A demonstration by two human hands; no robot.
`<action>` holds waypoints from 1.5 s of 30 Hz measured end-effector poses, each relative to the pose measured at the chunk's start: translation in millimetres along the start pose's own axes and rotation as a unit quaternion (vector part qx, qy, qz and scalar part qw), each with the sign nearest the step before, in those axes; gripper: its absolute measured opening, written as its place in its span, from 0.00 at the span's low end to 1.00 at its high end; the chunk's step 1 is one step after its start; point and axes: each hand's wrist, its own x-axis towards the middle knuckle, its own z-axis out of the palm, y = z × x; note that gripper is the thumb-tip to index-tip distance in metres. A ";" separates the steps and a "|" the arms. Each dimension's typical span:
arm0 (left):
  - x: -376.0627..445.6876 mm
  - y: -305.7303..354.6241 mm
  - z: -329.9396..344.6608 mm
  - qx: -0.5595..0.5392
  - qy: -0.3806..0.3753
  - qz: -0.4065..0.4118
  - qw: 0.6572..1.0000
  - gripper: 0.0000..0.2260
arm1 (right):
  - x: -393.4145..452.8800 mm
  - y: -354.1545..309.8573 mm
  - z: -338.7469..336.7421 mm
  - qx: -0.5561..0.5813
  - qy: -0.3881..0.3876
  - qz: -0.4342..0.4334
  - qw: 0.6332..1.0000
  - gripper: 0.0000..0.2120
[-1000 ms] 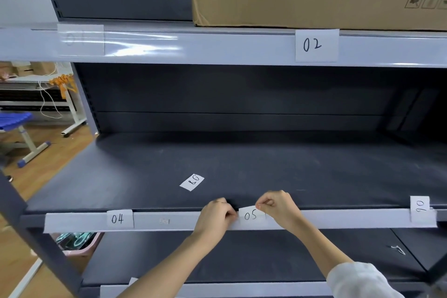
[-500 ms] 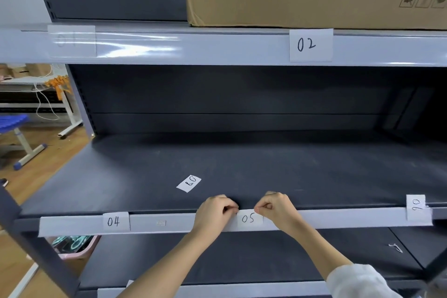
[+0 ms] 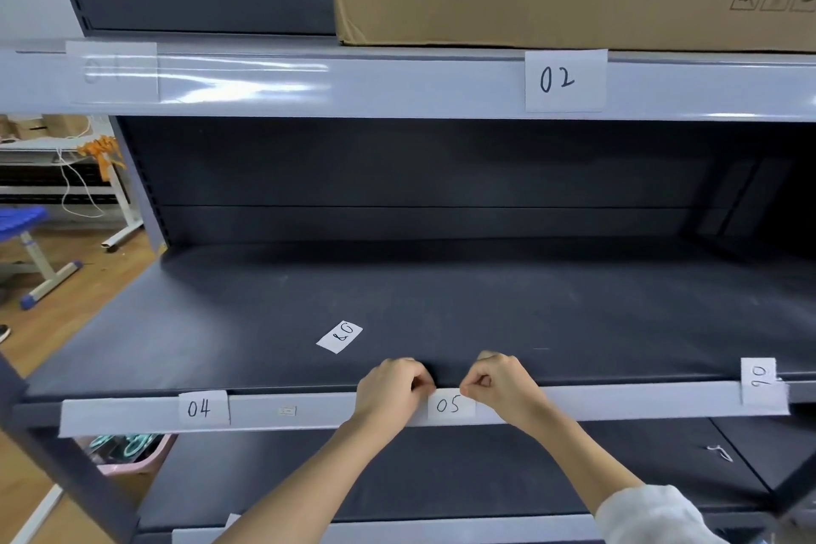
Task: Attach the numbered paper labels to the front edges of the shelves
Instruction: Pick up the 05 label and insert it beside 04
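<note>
Label 05 [image 3: 449,405] sat against the pale front edge of the middle shelf [image 3: 618,402], its top corners pinched by both hands: the left hand [image 3: 391,389] gripped the left corner, the right hand [image 3: 501,384] the right. Left of it along that edge hung label 04 [image 3: 201,409]; far right, label 06 [image 3: 758,380]. Behind label 05, a loose label [image 3: 340,336] lay on the shelf surface.

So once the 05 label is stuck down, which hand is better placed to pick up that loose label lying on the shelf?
Probably the left hand. The loose label lies on the shelf surface just behind and slightly left of it, while the right hand sits farther away, on the other side of the 05 label. Both hands are pinching that label's top corners.
</note>
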 end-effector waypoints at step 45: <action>17.9 195.6 105.0 -0.136 0.073 0.071 0.985 0.06 | -81.3 150.9 -157.5 0.037 0.131 0.059 0.989 0.07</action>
